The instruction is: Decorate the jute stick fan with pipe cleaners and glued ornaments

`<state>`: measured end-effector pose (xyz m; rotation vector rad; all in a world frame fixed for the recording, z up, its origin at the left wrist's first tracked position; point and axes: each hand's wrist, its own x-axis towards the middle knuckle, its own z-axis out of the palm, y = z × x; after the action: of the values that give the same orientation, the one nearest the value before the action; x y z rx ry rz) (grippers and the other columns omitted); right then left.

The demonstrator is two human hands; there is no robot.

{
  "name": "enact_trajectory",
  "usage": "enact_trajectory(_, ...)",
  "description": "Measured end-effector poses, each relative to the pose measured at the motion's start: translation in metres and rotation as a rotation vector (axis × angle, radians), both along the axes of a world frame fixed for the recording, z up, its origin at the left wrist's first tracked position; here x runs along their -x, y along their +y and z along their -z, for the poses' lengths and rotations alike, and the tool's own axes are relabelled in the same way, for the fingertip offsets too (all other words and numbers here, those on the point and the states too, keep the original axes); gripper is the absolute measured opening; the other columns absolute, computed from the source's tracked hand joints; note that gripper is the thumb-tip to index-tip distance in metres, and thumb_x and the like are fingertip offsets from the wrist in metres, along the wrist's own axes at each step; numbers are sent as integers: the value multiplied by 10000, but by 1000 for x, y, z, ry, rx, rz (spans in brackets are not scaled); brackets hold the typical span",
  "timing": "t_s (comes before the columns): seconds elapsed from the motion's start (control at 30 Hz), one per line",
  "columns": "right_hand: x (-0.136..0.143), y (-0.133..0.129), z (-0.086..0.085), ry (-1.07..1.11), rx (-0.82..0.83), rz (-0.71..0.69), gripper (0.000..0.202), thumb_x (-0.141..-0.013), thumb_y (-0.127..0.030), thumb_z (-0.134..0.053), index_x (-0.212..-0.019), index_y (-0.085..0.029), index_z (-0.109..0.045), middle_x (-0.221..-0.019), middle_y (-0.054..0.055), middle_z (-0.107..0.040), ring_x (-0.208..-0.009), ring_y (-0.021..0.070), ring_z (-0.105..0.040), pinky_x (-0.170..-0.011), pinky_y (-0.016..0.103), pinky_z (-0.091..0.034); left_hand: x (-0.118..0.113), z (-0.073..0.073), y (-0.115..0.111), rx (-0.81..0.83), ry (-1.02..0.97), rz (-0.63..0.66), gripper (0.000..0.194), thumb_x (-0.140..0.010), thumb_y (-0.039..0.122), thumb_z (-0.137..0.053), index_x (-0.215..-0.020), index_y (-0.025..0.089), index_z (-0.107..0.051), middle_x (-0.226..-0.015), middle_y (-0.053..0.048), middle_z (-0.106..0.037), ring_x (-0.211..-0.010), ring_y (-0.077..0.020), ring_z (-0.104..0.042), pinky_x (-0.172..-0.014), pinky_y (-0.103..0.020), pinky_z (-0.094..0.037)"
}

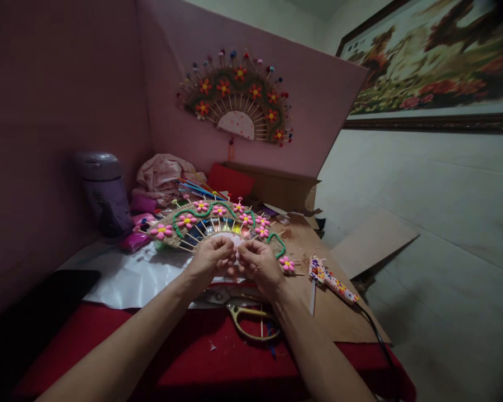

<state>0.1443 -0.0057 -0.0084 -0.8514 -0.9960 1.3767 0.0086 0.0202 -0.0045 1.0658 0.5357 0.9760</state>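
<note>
Pink, puffy flowers point(162, 231) stud the coarse, arched fan point(204, 216).

1. We hold our left hand point(213, 258) and right hand point(260, 261) close together, fingers bent inward; what sits in either grip we cannot tell.
2. Just behind them we see a fan point(219, 211) with pink flowers and a green wavy line.
3. Nearer us, gold-handled scissors point(233, 316) lie on the red worktop point(171, 352).
4. To our right, a flower-patterned glue gun point(333, 282) rests on brown cardboard point(347, 326).
5. At our left stands a purple bottle point(107, 195).
6. Ahead, a second fan point(238, 86), with orange flowers, hangs on the pink wall point(314, 106).
</note>
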Motion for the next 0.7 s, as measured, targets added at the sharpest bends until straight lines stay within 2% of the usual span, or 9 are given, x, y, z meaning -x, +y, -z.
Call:
enact_trajectory(0.13,-2,4,1,-67,-42,171,259,-657,-373,-699,-721,-153,-580,-579,-45,-529,-454,57,-462,-415,169,-388,1,1,3,-156,59,-116,366,-698,460,-650,-624,148,-475,-517,39,-505,-386,-69,-465,-372,-195,-394)
enact_trajectory(0.27,-15,11,-1,-240,-254,569,274,-702,-413,-637,-769,-152,-589,-586,-46,-513,-447,65,-423,-412,185,-348,3,0,3,-312,213,-232,423,-794,524,-486,-589,154,-490,-463,41,-459,-357,-70,-414,-363,-202,-340)
enact_trajectory(0.37,-34,15,-5,-449,-333,890,275,-737,-414,-591,-773,-142,-610,-621,-12,-563,-486,90,-455,-478,218,-365,4,0,1,-528,419,-386,359,-805,419,-511,-560,156,-501,-481,26,-478,-424,-84,-440,-431,-215,-359)
enact_trajectory(0.43,-48,19,-7,-624,-288,1043,297,-784,-408,-515,-793,-137,-636,-664,28,-611,-565,129,-520,-553,245,-386,4,1,0,-734,532,-508,159,-773,265,-558,-654,160,-552,-626,-4,-574,-573,-117,-522,-540,-238,-419)
enact_trajectory(0.47,-54,20,-7,-736,-237,1087,313,-813,-395,-464,-826,-140,-645,-705,46,-633,-622,149,-549,-593,256,-389,4,2,0,-851,580,-547,46,-759,195,-553,-732,166,-576,-732,-21,-613,-679,-141,-555,-620,-263,-445)
enact_trajectory(0.57,-68,26,-4,-1073,-45,1100,359,-868,-328,-333,-930,-158,-643,-861,88,-658,-809,199,-569,-691,287,-372,2,3,0,-1151,767,-578,202,-757,118,-521,-927,192,-604,-1017,-60,-630,-978,-207,-535,-853,-375,-420)
enact_trajectory(0.63,-72,29,0,-1199,33,1067,365,-871,-301,-312,-941,-156,-640,-919,114,-646,-880,226,-550,-728,310,-352,2,4,-1,-1238,931,-595,261,-759,173,-555,-1013,208,-605,-1138,-77,-596,-1104,-250,-475,-935,-432,-366)
enact_trajectory(0.7,-74,31,3,-1232,65,1034,359,-868,-302,-323,-939,-148,-639,-936,136,-634,-906,246,-537,-750,331,-338,2,5,0,-1253,1076,-606,366,-738,250,-601,-1102,211,-585,-1226,-94,-551,-1185,-281,-413,-982,-452,-323)
